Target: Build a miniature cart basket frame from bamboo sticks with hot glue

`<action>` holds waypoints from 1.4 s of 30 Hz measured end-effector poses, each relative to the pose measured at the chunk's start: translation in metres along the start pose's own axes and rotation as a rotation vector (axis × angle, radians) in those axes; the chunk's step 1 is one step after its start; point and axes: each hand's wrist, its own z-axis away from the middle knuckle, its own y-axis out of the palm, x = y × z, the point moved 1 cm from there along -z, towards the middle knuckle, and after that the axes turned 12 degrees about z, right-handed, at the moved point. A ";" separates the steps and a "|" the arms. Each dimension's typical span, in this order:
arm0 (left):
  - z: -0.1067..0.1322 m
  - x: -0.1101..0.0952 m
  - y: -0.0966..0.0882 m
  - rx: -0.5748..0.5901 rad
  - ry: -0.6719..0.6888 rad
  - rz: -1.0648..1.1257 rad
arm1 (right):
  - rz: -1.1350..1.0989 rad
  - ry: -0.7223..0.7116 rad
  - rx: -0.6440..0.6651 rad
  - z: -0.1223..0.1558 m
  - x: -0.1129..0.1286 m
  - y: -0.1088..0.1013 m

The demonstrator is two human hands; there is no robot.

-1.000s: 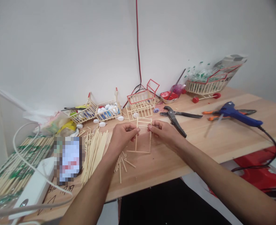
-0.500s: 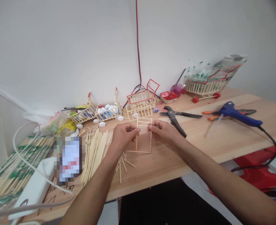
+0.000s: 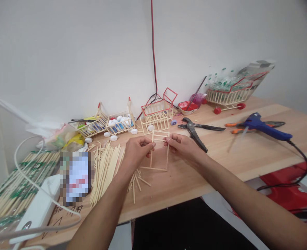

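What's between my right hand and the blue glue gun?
In the head view, a black pliers-like tool lies nearer your right hand; orange handles stick out beside the glue gun.

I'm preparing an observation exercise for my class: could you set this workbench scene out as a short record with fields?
Left hand: pinches the left side of the stick frame
Right hand: pinches its right side, near the top
Material: loose sticks, left of the frame
Tools: black cutter; blue glue gun, overlapping an orange-handled tool
Paint: red, in a dish, brush leaning in it
Back right: cart with red wheels
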 end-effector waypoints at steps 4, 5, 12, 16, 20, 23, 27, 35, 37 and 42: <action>-0.001 0.001 -0.001 -0.010 0.001 0.001 | 0.019 -0.018 -0.002 -0.001 -0.001 -0.001; -0.001 0.001 -0.001 -0.013 0.000 -0.001 | 0.021 -0.018 0.001 -0.001 -0.002 -0.001; -0.002 0.003 -0.001 -0.003 -0.002 -0.002 | 0.000 -0.035 0.027 -0.002 -0.005 0.000; -0.001 0.001 -0.001 0.006 0.001 -0.003 | 0.018 -0.034 0.026 -0.001 -0.004 -0.001; 0.000 -0.003 0.000 0.008 0.006 -0.021 | -0.038 -0.012 0.023 0.000 -0.001 -0.001; 0.001 -0.004 0.000 0.002 0.010 -0.037 | -0.137 -0.006 0.060 0.000 0.000 0.001; 0.001 -0.004 0.001 0.004 0.017 -0.039 | -0.189 0.000 0.043 0.000 0.001 0.001; 0.003 -0.007 0.004 -0.018 0.019 -0.031 | -0.205 -0.001 0.021 -0.001 0.000 0.001; 0.003 -0.008 0.004 -0.017 0.011 -0.006 | -0.206 0.008 0.016 0.000 0.000 0.001; 0.003 -0.006 0.004 -0.020 0.010 0.035 | -0.248 0.027 0.047 0.000 -0.002 0.001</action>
